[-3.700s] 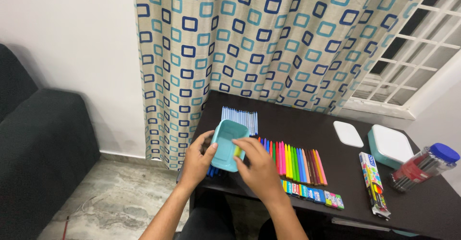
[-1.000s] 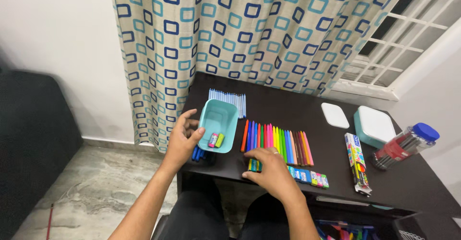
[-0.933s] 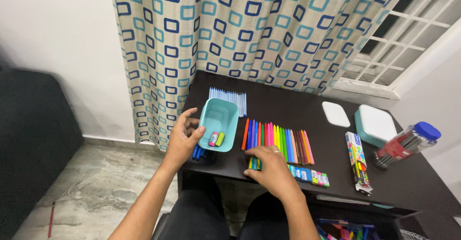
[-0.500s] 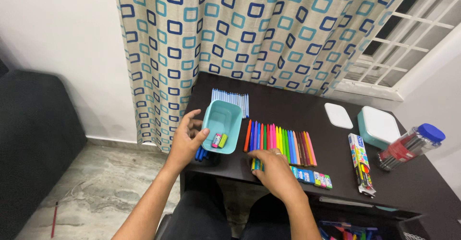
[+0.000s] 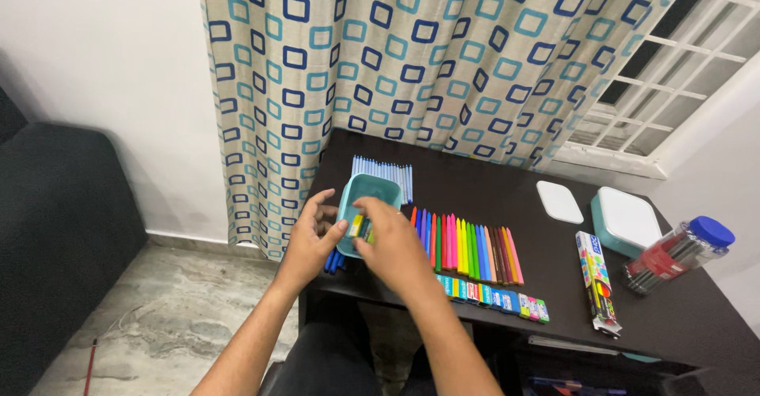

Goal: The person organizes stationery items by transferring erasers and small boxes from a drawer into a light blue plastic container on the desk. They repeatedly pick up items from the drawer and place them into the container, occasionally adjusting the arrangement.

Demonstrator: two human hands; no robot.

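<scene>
My left hand grips the left side of a small teal box at the near left of the dark table, thumb on its rim. My right hand reaches over the box, fingertips down inside it, pinched on a small eraser; other erasers in the box are mostly hidden. A row of small colourful erasers lies along the table's front edge, right of my right wrist. Behind it lies a row of coloured felt pens.
Light blue pens lie in a row behind the box; darker blue pens stick out beneath it. On the right are a white lid, a lidded teal box, a colourful packet and a blue-capped pen jar. A dark sofa stands at left.
My right hand has left the left end of the eraser row and moved up-left over the teal box. The row now starts further right. My left hand stays on the box.
</scene>
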